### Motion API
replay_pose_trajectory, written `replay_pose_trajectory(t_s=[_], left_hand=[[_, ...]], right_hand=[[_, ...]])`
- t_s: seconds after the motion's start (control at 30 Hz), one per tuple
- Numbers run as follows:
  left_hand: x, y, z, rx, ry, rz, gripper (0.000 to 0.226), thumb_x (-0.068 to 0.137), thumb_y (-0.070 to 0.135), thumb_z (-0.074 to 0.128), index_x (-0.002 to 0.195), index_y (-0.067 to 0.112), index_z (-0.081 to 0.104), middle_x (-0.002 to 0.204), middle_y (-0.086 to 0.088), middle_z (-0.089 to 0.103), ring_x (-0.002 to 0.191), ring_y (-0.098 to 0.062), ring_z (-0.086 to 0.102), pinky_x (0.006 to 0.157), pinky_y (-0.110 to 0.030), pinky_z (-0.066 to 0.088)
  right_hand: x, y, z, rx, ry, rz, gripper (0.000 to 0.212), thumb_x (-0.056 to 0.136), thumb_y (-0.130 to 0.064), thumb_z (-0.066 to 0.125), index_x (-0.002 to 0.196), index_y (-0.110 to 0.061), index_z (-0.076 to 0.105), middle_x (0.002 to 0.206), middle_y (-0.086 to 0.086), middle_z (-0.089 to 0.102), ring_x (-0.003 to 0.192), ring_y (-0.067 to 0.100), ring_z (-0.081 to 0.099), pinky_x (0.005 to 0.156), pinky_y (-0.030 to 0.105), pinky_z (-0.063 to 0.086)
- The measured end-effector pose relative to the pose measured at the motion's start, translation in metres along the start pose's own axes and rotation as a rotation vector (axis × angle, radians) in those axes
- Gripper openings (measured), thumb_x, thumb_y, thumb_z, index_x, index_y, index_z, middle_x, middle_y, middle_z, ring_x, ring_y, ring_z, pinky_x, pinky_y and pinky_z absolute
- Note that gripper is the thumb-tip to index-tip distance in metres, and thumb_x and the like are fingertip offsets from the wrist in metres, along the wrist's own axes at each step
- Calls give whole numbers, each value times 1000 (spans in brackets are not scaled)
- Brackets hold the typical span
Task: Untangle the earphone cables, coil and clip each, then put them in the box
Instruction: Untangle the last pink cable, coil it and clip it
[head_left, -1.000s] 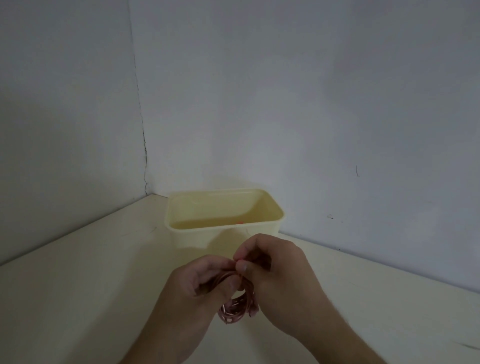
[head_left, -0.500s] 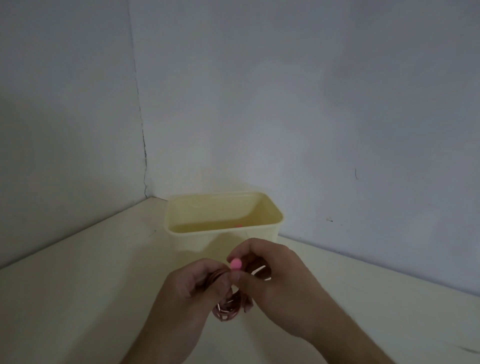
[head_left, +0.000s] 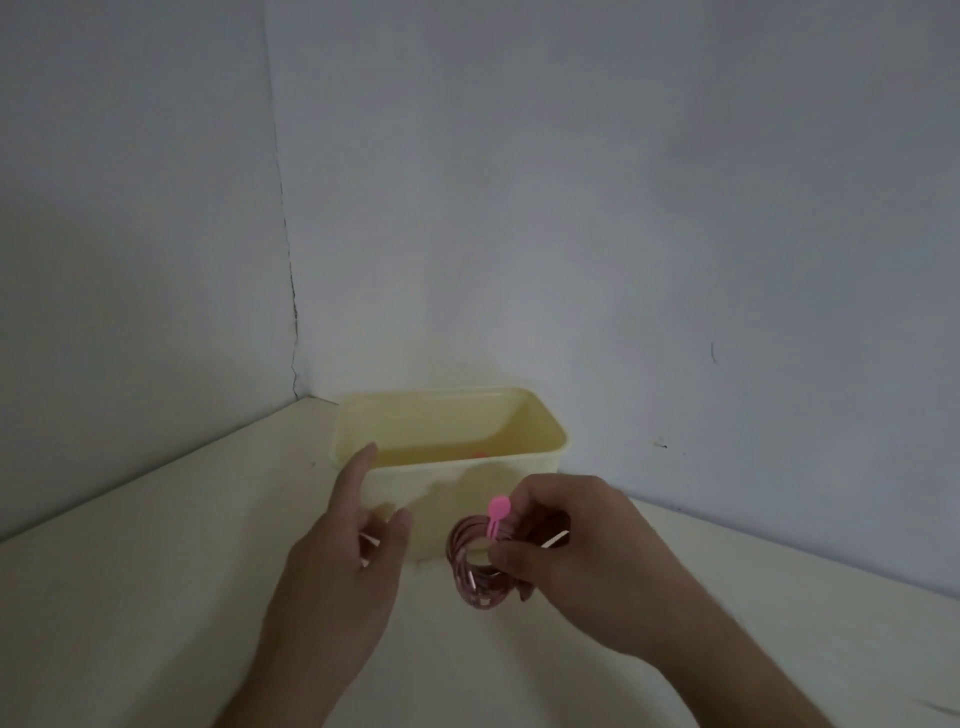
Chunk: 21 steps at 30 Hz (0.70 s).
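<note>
My right hand (head_left: 571, 551) pinches a coiled pink earphone cable (head_left: 475, 569) just above the table, in front of the box. A bright pink clip (head_left: 496, 512) wraps the top of the coil, its round tab sticking up. My left hand (head_left: 345, 561) is apart from the coil to its left, fingers spread, with the index finger near the box's front left corner; it holds nothing. The pale yellow box (head_left: 519, 467) stands open in the corner, and a small pink-red bit (head_left: 480, 453) shows inside it.
Grey walls meet in a corner right behind the box. The cream table (head_left: 130, 597) stretches left and right of my hands.
My left hand has let go of the coil and moved left with its fingers spread. The coil now hangs from my right hand alone, with the pink clip in plain sight.
</note>
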<state>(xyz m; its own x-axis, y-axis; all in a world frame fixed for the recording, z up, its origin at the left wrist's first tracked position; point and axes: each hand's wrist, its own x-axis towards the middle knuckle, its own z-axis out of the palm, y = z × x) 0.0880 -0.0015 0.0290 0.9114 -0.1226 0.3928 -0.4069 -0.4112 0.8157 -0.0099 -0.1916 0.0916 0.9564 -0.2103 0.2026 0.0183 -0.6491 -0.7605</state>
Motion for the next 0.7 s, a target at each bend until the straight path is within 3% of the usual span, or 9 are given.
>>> replay_pose_trajectory(t_s=[0.13,0.23,0.4,0.57,0.7], left_hand=[[-7,9,-8,77,79,-6,17,91,55,62,99,40,58,69,21,69,65,-1,64,71,-35,55],[-15,14,-12,73,70,-57,36,92,61,54,82,26,58,56,9,68,57,-10,65,68,-38,57],[-18,22,-10,70,60,-139,24,83,52,60,79,29,59,55,13,69,59,-13,68,67,-40,58],[-24,27,-9,86,41,-150,14,82,45,63,78,32,59,54,16,69,59,-11,69,65,-38,58],[-26,30,-8,74,41,-137,14,80,44,61,80,31,58,53,15,69,61,-9,71,67,-37,58]], right_hand=[[1,-1,-10,7,163,-18,17,83,-21,87,74,-26,73,74,6,66,63,22,73,73,40,61],[2,-3,-20,119,386,-27,13,85,-26,85,79,-26,73,64,11,64,60,28,64,60,31,50],[2,-7,-21,169,432,11,13,93,-28,80,82,-27,72,61,3,72,47,13,60,57,30,48],[14,-8,-12,52,384,74,9,95,-28,78,87,-28,73,68,-6,77,55,5,71,53,22,53],[42,-8,6,-91,322,99,7,94,-29,76,89,-30,71,77,-6,78,67,9,76,66,36,66]])
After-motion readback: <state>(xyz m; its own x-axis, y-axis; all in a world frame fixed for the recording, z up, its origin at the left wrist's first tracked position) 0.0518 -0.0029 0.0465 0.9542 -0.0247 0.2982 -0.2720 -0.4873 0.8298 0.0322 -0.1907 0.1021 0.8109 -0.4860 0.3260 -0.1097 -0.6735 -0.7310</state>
